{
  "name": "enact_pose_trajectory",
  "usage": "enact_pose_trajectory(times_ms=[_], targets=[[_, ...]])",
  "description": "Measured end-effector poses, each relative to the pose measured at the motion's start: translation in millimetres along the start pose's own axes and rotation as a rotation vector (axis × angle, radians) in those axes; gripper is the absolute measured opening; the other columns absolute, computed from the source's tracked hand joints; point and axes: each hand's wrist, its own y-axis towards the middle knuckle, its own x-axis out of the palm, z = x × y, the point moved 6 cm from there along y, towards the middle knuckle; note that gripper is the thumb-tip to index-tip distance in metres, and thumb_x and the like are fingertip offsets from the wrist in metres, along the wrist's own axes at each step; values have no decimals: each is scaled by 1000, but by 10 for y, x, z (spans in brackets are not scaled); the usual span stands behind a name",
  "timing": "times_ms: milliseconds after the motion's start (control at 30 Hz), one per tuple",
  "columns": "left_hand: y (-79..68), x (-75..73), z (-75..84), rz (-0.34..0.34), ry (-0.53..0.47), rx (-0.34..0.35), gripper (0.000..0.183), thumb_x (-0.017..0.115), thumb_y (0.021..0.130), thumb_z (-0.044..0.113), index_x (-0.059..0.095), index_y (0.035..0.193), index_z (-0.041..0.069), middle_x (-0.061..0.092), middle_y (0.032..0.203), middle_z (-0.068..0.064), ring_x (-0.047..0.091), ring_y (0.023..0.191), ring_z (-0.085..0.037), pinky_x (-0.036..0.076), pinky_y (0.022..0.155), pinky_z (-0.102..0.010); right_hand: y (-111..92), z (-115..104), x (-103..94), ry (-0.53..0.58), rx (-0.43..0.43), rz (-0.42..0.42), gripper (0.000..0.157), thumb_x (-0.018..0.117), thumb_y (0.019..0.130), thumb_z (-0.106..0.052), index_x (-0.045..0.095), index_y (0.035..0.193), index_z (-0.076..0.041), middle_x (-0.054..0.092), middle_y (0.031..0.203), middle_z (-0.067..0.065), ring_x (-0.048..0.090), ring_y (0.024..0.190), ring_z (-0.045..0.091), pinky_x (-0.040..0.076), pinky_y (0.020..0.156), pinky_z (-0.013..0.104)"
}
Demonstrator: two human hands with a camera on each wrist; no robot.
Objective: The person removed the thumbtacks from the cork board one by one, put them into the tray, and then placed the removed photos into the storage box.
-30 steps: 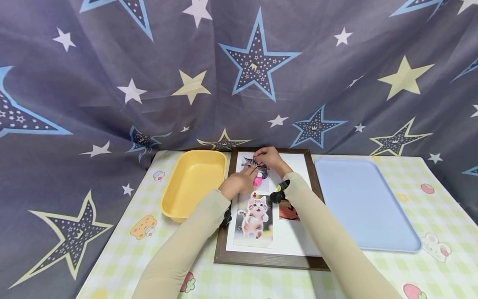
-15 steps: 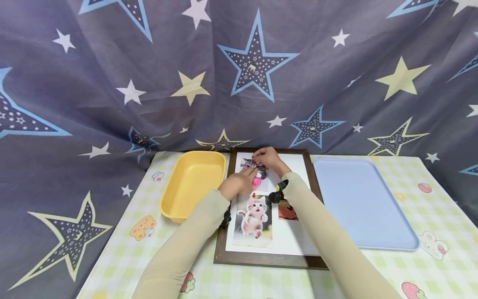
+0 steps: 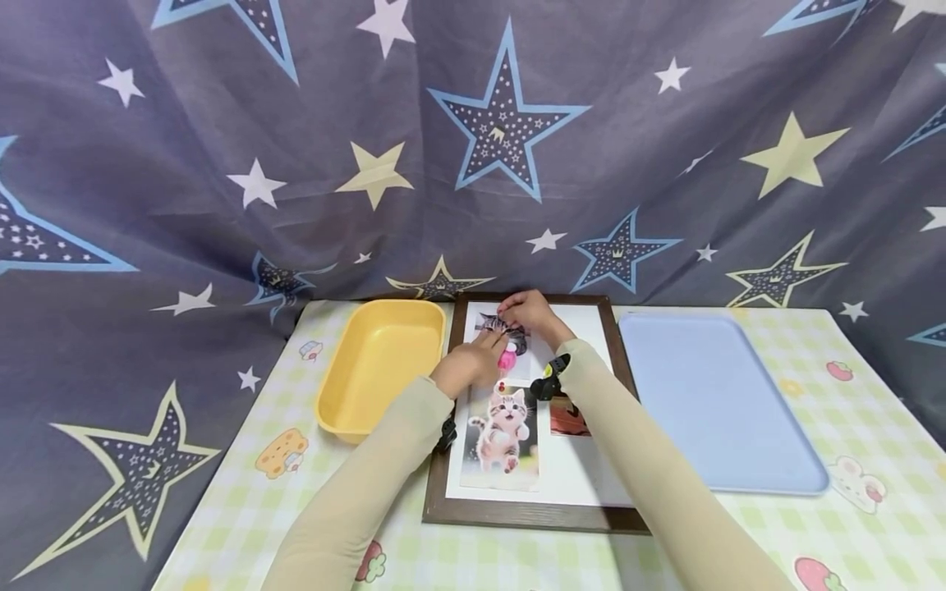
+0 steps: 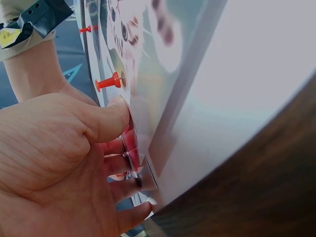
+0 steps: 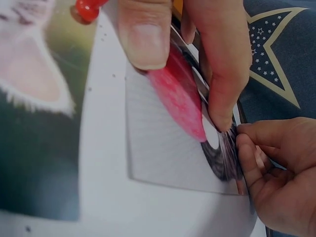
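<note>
The tabby cat photo (image 3: 507,358) lies at the upper left of a white board (image 3: 572,480), just apart from the kitten photo (image 3: 502,439) below it. The left hand (image 3: 475,361) rests on it, its fingers extended and pressing rather than clasping. The right hand (image 3: 530,313) has thumb and fingertip pinched at the photo's top edge, around what appears to be a red pushpin, though only a red speck shows.

The likeliest trouble is skew: only the left fingers seem to hold the print, so easing that pressure while the right fingers push could swivel it out of line. A tilted pin might crease or tear the thin paper, or bite too shallowly and drop out. The left fingertips lie near the pinch, so a slip could prick them.

In the left wrist view, the left thumb sits close to the kitten photo's pushpin (image 4: 109,82); a careless roll of the hand could loosen it. The right wrist camera (image 3: 550,379) hangs over the orange-red photo (image 3: 567,417) and might snag it on withdrawal. Hard sideways pushing could also slide the brown frame (image 3: 532,515) across the table (image 3: 240,525).
</note>
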Motion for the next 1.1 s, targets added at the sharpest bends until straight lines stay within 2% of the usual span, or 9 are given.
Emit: enact_pose_trajectory(times_ms=[300, 433, 567, 800, 967, 1100], targets=[[-5, -4, 19, -15, 13, 6, 68, 40, 109, 28, 6, 165, 10, 0, 174, -8, 1, 160, -27, 17, 129, -36, 7, 18, -2, -5, 20, 17, 21, 71, 91, -2, 72, 110, 5, 62, 73, -4, 55, 63, 9, 37, 46, 19], [-4, -7, 32, -12, 21, 14, 67, 40, 109, 28, 7, 165, 9, 1, 173, -8, 1, 160, -28, 18, 129, -36, 1, 20, -18, 7, 13, 35, 14, 74, 87, -1, 74, 100, 3, 65, 76, 1, 56, 62, 10, 41, 50, 20], [-8, -3, 22, -8, 10, 6, 68, 41, 109, 26, 7, 165, 9, 1, 173, -8, 2, 160, -28, 18, 129, -36, 1, 5, -13, 29, -26, 35, 7, 76, 83, -2, 75, 89, -1, 66, 72, 2, 56, 60, 10, 43, 50, 21], [-11, 10, 5, -20, 23, 1, 67, 39, 109, 27, 5, 165, 10, -1, 173, -8, 1, 160, -28, 19, 129, -36, -20, -11, 4, -10, 16, 39, 20, 73, 89, -3, 75, 108, 4, 65, 71, -4, 56, 61, 7, 38, 47, 19], [-26, -26, 3, -10, 6, -1, 67, 40, 109, 26, 5, 165, 10, -1, 173, -8, 1, 160, -29, 18, 129, -38, -16, -39, -1, 14, -8, 27, 24, 71, 91, -2, 73, 112, 9, 64, 68, -6, 55, 59, 8, 37, 45, 19], [-15, 5, -3, -15, -3, -4, 68, 40, 109, 26, 6, 165, 10, 0, 173, -9, 1, 160, -28, 17, 129, -38, -21, -22, 11, 17, 4, 5, 23, 70, 91, -2, 73, 112, 9, 63, 64, -7, 55, 56, 7, 34, 42, 18]])
